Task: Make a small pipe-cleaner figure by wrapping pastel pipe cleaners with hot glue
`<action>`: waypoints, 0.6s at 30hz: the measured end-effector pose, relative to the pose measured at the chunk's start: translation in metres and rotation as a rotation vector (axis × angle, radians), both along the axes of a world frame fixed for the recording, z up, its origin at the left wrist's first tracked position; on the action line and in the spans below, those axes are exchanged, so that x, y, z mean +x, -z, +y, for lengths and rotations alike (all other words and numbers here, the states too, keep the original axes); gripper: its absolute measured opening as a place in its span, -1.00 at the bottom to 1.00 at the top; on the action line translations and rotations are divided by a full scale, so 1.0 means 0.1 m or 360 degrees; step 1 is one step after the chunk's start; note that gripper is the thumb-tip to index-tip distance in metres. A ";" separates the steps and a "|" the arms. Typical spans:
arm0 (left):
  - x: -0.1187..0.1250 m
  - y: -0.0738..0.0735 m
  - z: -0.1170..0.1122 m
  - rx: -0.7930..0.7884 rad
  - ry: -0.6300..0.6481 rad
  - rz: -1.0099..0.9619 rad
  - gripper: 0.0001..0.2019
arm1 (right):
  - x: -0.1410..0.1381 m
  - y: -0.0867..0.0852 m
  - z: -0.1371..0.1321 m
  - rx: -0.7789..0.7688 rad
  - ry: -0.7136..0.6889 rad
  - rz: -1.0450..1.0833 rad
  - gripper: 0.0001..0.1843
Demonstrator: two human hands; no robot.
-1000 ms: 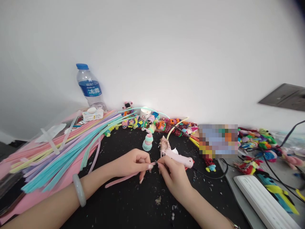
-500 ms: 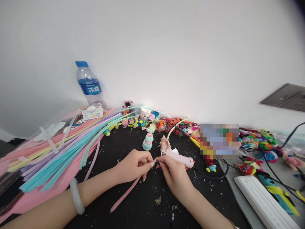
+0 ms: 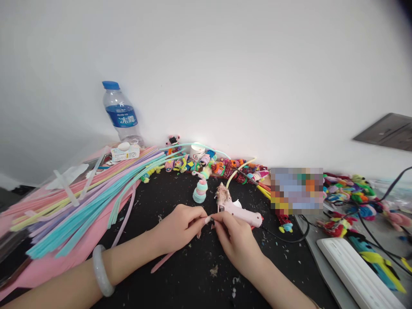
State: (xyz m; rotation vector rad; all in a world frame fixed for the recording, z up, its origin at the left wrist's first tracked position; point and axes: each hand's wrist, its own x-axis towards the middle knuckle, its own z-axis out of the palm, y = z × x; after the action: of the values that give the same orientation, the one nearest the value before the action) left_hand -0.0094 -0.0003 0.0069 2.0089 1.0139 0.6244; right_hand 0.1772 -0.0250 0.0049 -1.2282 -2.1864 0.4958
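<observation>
My left hand [image 3: 180, 227] is closed around one end of a pink pipe cleaner [image 3: 162, 262], whose free tail runs down and left over the black mat [image 3: 193, 283]. My right hand [image 3: 234, 238] pinches a tiny dark piece at that same end, fingertips of both hands touching. A pale bangle [image 3: 100, 271] sits on my left wrist. Just behind my right hand lies a pink glue gun [image 3: 240, 210] with a crusted nozzle. A small stacked pastel coil figure [image 3: 200, 190] stands beyond the hands.
A fan of long pastel pipe cleaners [image 3: 80, 197] covers the left side, by a water bottle [image 3: 120, 113] and a small white box [image 3: 125, 152]. Colourful finished figures [image 3: 222, 167] line the wall. Cables, more figures [image 3: 350, 193] and a white power strip [image 3: 354, 270] lie at right.
The pink pipe cleaner's free tail has swung from lying leftward to pointing down and left, and shows shorter. Both hands stay together at its tip, shifted slightly.
</observation>
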 end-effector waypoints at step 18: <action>-0.04 0.02 0.02 0.0191 0.0058 0.0266 -0.69 | 0.01 -0.05 -0.01 -0.0160 -0.0136 0.0082 -0.72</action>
State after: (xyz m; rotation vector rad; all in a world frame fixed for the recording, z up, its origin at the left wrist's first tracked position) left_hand -0.0139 0.0018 0.0053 2.2099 1.0569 0.5151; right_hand 0.1786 -0.0264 0.0103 -1.1641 -2.2003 0.6723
